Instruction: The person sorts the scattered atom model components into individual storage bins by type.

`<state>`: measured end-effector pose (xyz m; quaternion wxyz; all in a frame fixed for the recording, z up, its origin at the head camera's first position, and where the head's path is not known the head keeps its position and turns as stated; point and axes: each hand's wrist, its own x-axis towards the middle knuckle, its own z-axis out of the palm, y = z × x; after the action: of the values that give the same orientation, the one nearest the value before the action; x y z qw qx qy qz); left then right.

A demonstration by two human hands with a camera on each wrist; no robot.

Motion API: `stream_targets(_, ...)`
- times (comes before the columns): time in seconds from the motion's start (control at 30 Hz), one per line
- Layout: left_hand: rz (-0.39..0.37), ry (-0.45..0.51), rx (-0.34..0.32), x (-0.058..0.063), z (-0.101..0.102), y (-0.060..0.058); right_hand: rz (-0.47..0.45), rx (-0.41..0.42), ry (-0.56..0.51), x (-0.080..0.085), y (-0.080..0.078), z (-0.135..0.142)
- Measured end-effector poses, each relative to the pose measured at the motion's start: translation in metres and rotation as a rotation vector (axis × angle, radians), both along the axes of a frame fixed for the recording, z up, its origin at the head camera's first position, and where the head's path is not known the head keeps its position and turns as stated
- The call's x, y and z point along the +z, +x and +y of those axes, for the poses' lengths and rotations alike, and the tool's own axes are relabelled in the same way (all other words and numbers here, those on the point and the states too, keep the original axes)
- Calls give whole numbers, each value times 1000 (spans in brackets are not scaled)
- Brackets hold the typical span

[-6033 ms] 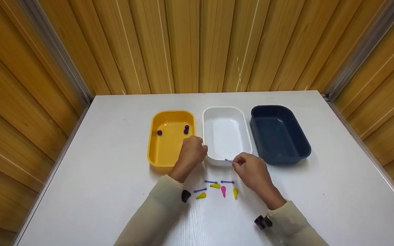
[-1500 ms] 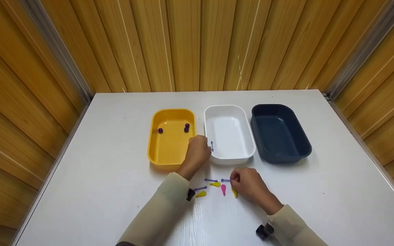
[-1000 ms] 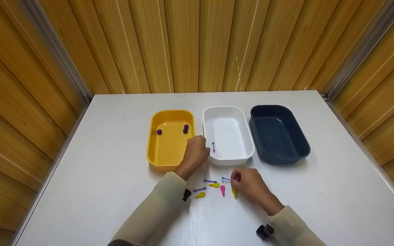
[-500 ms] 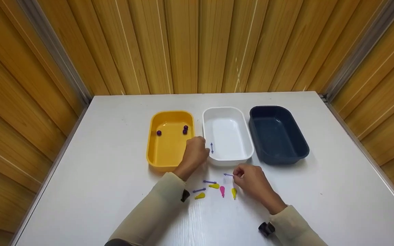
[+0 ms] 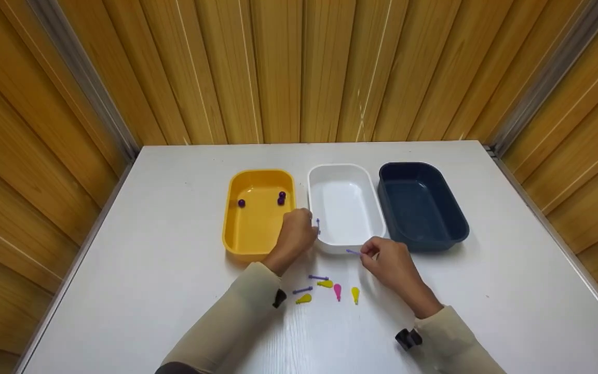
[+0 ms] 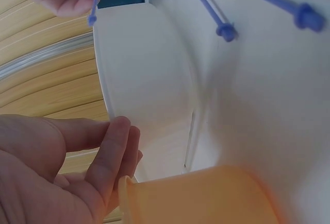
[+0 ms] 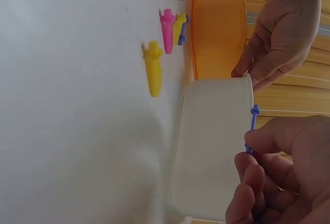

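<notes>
My right hand (image 5: 390,262) pinches a small purple stick with a knob at each end (image 5: 352,252), close to the front rim of the white tub (image 5: 348,208). In the right wrist view the stick (image 7: 254,117) stands out from between thumb and fingertips beside the rim. My left hand (image 5: 296,231) grips the white tub's left rim, its thumb and fingers meeting there in the left wrist view. A second purple stick (image 5: 318,226) lies inside the tub along its left wall, partly hidden by that hand. Two more sticks, one at the back (image 5: 318,277), lie on the table.
Yellow pegs (image 5: 355,295) and a pink bulb-shaped peg (image 5: 337,292) lie before the tubs. A yellow tub (image 5: 257,228) with three dark purple beads stands left. On the right is a dark blue tub (image 5: 423,208). Wood-look panels (image 5: 278,72) enclose the table.
My right hand has lifted a purple stick off the table and carried it to the white tub's front rim. Another stick has come into the tub since the earliest frame and shifted toward its left wall.
</notes>
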<state>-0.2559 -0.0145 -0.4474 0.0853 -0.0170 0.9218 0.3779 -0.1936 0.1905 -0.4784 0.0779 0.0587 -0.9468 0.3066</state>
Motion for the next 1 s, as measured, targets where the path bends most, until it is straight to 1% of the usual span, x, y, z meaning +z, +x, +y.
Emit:
stream_targets(0.1, 12, -6, -3, 0, 0, 0, 10, -3, -6, 3, -1, 1)
stream_targets(0.23, 1, -8, 9, -1, 0, 0, 16, -19, -2, 8, -4, 2)
stream_targets(0.5, -28, -30, 32, -1, -1, 3, -40, -77, -30, 13, -11, 3)
stream_targets(0.73, -27, -6, 22, -1, -1, 4, -30, -103, -27, 13, -14, 5)
stream_targets(0.87, -22, -15, 21, 0, -1, 4, -19, -98, -29, 12, -14, 8)
stream_targets(1.0, 24, -7, -2, -2, -3, 2, 7, -78, -22, 10, -13, 9)
